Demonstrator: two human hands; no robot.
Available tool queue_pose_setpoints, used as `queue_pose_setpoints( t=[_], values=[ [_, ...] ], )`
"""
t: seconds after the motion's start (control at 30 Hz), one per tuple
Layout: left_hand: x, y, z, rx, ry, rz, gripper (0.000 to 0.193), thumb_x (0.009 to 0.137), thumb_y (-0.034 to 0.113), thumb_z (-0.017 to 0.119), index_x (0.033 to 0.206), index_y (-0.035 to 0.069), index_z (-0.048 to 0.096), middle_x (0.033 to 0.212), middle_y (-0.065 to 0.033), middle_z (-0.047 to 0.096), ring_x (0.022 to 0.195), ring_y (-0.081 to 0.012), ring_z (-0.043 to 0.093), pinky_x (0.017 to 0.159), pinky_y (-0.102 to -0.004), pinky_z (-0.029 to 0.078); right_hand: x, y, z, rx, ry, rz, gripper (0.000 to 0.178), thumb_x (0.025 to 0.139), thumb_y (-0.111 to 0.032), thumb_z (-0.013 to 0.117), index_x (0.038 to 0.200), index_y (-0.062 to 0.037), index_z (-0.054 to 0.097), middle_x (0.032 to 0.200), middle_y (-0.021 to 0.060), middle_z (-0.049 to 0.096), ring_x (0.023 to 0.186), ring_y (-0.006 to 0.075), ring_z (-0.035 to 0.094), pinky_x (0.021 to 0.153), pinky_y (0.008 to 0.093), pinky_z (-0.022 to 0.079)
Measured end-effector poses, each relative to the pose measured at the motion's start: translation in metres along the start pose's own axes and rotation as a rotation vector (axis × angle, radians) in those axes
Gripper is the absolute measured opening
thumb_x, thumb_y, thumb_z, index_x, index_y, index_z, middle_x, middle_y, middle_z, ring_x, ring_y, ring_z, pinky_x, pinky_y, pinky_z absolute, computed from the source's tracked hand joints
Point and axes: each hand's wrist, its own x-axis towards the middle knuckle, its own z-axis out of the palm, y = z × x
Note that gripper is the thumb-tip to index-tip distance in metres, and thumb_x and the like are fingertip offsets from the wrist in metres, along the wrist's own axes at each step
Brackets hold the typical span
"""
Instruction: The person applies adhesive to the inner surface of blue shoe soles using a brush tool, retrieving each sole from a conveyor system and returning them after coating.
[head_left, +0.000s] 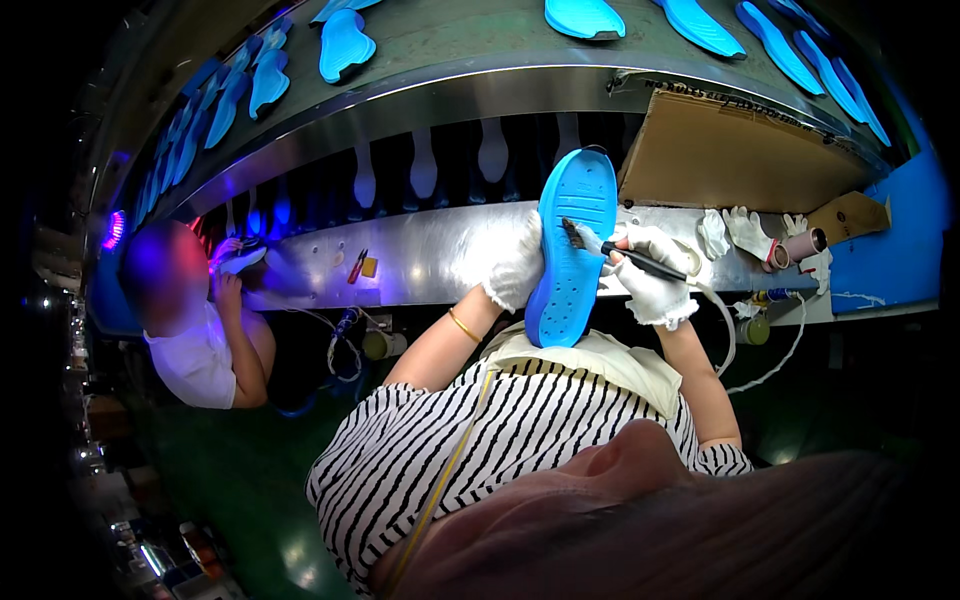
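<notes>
A bright blue shoe sole (566,292) stands nearly lengthwise in front of me, its inner face turned up. My left hand (516,264), in a white glove, is closed around the left edge of the sole. In my right hand (657,277), also gloved with bare fingertips showing, is a black-handled brush (648,263). Its bristles rest on or just over the middle of the sole; contact is hard to tell. A pale tube (728,322) runs down from the handle's rear end past my right wrist.
Beyond the metal bench (430,250) runs a green conveyor belt (460,40) carrying several blue soles. A cardboard box (735,155), loose white gloves (748,232) and a thread cone (803,244) are at right. Small red-handled snips (357,266) lie left; a co-worker (205,335) sits far left.
</notes>
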Motion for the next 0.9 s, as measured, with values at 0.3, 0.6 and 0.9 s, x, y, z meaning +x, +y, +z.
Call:
queue_pose_setpoints(
  t=[0.3, 0.6, 0.9],
  values=[
    [0.015, -0.003, -0.010, -0.218, -0.047, 0.093, 0.094, 0.077, 0.078, 0.039, 0.136, 0.005, 0.038, 0.121, -0.0167, 0.055, 0.106, -0.0286, 0.057, 0.095, -0.0425, 0.048, -0.001, 0.000, 0.006, 0.301, -0.053, 0.193, 0.013, 0.079, 0.000, 0.068, 0.089, -0.0018, 0.061, 0.087, 0.0065, 0.065, 0.077, 0.0113, 0.062, 0.070, 0.0244, 0.051],
    [0.040, 0.023, 0.000, -0.473, -0.160, 0.299, 0.119, 0.055, 0.091, 0.043, 0.136, 0.004, 0.036, 0.125, -0.0156, 0.053, 0.106, -0.0345, 0.055, 0.097, -0.0504, 0.044, 0.011, -0.026, 0.015, 0.272, -0.122, -0.071, 0.010, 0.077, 0.000, 0.071, 0.085, -0.0002, 0.065, 0.087, 0.0105, 0.066, 0.079, 0.0152, 0.064, 0.072, 0.0264, 0.052],
    [0.050, 0.041, -0.006, -0.504, -0.353, 0.489, 0.121, 0.054, 0.089, 0.049, 0.134, 0.000, 0.039, 0.123, -0.0177, 0.055, 0.101, -0.0327, 0.059, 0.102, -0.0475, 0.040, 0.004, -0.036, 0.007, 0.407, -0.290, 0.251, 0.012, 0.077, 0.000, 0.070, 0.087, -0.0025, 0.062, 0.087, 0.0081, 0.066, 0.075, 0.0124, 0.062, 0.068, 0.0263, 0.051]
  ],
)
